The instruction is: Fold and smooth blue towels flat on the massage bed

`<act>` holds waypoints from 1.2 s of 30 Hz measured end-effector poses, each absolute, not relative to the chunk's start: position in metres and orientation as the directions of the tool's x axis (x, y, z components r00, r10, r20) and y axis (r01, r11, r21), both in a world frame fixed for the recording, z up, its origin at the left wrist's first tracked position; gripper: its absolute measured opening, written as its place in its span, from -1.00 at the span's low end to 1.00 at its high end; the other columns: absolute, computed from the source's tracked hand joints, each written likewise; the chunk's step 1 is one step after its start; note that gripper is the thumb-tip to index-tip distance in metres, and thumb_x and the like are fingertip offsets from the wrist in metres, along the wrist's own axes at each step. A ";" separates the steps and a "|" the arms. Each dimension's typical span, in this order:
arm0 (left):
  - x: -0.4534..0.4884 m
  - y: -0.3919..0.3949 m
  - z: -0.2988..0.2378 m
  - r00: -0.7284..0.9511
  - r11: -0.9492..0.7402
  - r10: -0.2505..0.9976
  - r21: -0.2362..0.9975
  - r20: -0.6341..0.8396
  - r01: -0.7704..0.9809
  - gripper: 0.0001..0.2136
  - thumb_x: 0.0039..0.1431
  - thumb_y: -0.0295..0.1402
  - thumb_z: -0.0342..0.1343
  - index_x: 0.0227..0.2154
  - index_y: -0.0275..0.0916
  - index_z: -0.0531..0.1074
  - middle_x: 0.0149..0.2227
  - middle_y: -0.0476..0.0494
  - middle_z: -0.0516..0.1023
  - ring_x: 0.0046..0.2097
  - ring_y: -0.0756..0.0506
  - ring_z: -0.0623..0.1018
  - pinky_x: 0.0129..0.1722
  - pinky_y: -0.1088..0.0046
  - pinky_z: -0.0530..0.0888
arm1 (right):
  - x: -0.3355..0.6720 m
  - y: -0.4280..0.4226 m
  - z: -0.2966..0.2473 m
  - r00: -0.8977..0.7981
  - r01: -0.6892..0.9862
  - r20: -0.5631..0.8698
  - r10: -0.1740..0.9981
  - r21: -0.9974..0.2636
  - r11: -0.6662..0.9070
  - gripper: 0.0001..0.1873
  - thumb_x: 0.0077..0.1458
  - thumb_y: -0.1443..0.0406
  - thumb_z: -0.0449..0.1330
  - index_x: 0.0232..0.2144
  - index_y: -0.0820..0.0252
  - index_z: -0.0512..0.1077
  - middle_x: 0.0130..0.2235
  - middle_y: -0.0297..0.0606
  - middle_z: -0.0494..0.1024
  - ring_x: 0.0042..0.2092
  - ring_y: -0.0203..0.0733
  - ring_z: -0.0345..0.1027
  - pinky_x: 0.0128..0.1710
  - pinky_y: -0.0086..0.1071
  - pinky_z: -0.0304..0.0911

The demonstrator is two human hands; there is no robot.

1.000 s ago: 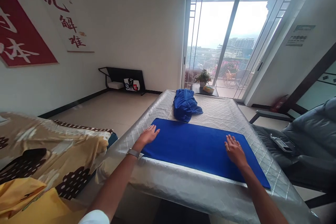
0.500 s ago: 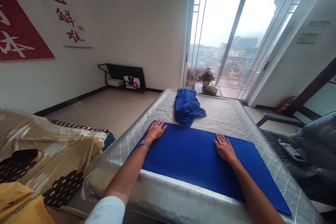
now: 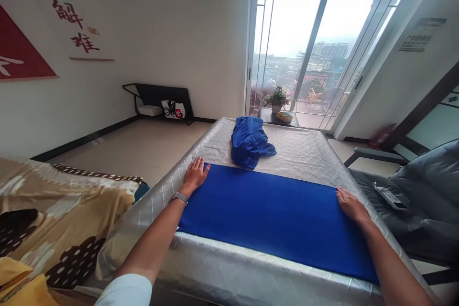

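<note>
A flat blue cloth (image 3: 272, 213) lies spread across the near part of a table with a silver quilted cover (image 3: 308, 150). My left hand (image 3: 195, 175) rests flat at the cloth's far left corner, fingers stretched out, a watch on the wrist. My right hand (image 3: 349, 204) lies flat at the cloth's right edge, fingers extended. A crumpled blue garment (image 3: 250, 142) sits in a heap on the table just beyond the cloth.
A patterned beige and brown blanket (image 3: 53, 210) covers furniture at the left. A grey armchair (image 3: 423, 191) with a remote (image 3: 390, 196) stands at the right. Glass sliding doors (image 3: 308, 43) and a potted plant (image 3: 277, 100) are behind the table. A low black shelf (image 3: 161, 100) stands by the wall.
Both hands have slid outward over the cloth: the left to its far left corner, the right from the middle to its right edge. The cloth lies flatter.
</note>
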State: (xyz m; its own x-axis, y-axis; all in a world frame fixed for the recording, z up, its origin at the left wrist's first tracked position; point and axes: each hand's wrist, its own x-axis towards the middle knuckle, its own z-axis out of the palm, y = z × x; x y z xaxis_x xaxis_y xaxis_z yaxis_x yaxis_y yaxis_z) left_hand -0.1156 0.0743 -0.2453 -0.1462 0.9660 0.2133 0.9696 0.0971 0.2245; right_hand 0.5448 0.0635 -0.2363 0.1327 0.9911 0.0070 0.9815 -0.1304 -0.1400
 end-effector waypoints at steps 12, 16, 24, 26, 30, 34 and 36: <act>0.258 -0.073 -0.198 0.788 -0.851 0.524 0.154 0.324 0.503 -0.62 0.32 -0.02 0.00 -0.24 -0.26 0.48 -0.28 -0.18 0.54 -0.21 -0.13 0.54 -0.29 0.35 0.43 | 0.539 0.075 -0.215 0.296 0.947 0.037 0.954 -0.145 -0.288 -0.53 0.27 0.17 -0.04 0.05 0.09 0.54 0.10 -0.10 0.55 0.03 0.06 0.48 -0.06 -0.19 0.37; 0.345 -0.110 -0.208 0.813 -0.862 0.507 0.193 0.286 0.469 -0.51 0.29 0.07 -0.06 -0.19 -0.30 0.50 -0.27 -0.25 0.52 -0.22 -0.18 0.52 -0.38 0.33 0.37 | 0.538 0.074 -0.214 0.313 0.943 0.037 0.949 -0.128 -0.306 -0.54 0.25 0.14 -0.02 0.05 0.05 0.54 0.05 -0.11 0.58 0.01 0.05 0.50 -0.08 -0.20 0.37; 0.393 -0.105 -0.223 0.773 -0.838 0.535 0.328 0.339 0.436 -0.69 0.31 -0.16 -0.04 -0.23 -0.28 0.50 -0.27 -0.25 0.55 -0.27 -0.18 0.53 -0.47 0.32 0.32 | 0.540 0.076 -0.210 0.309 0.948 0.024 0.951 -0.089 -0.306 -0.55 0.25 0.12 0.00 0.04 0.03 0.55 0.02 -0.08 0.59 -0.01 0.05 0.51 -0.09 -0.19 0.37; 0.398 -0.104 -0.230 0.753 -0.827 0.551 0.353 0.360 0.437 -0.72 0.30 -0.21 -0.03 -0.28 -0.28 0.50 -0.30 -0.25 0.56 -0.30 -0.18 0.53 -0.47 0.29 0.35 | 0.541 0.077 -0.208 0.306 0.949 0.013 0.952 -0.082 -0.304 -0.57 0.24 0.12 0.01 0.02 0.04 0.56 0.01 -0.08 0.60 -0.02 0.05 0.51 -0.09 -0.19 0.37; 0.402 -0.104 -0.238 0.760 -0.842 0.518 0.390 0.394 0.372 -0.73 0.30 -0.29 -0.05 -0.37 -0.28 0.51 -0.34 -0.28 0.58 -0.33 -0.19 0.54 -0.43 0.25 0.43 | 0.541 0.079 -0.205 0.302 0.951 -0.013 0.953 -0.073 -0.302 -0.60 0.24 0.13 0.04 -0.02 0.05 0.56 -0.02 -0.08 0.61 -0.02 0.05 0.51 -0.10 -0.20 0.35; 0.396 -0.106 -0.231 0.778 -0.824 0.503 0.482 0.377 0.299 -0.75 0.27 -0.34 -0.03 -0.34 -0.29 0.54 -0.30 -0.35 0.60 -0.27 -0.23 0.58 -0.31 0.22 0.52 | 0.545 0.086 -0.198 0.280 0.956 -0.045 0.959 -0.079 -0.283 -0.66 0.22 0.18 0.09 -0.08 0.08 0.59 -0.04 -0.10 0.62 -0.04 0.00 0.52 -0.13 -0.27 0.34; 0.394 -0.107 -0.224 0.725 -0.711 0.595 0.648 0.347 0.273 -0.77 0.25 -0.33 0.01 -0.25 -0.30 0.55 -0.23 -0.40 0.61 -0.21 -0.28 0.60 -0.26 0.17 0.55 | 0.550 0.092 -0.192 0.259 0.960 -0.069 0.963 -0.089 -0.265 -0.72 0.18 0.23 0.14 -0.19 0.12 0.62 -0.10 -0.10 0.65 -0.06 -0.03 0.53 -0.14 -0.31 0.33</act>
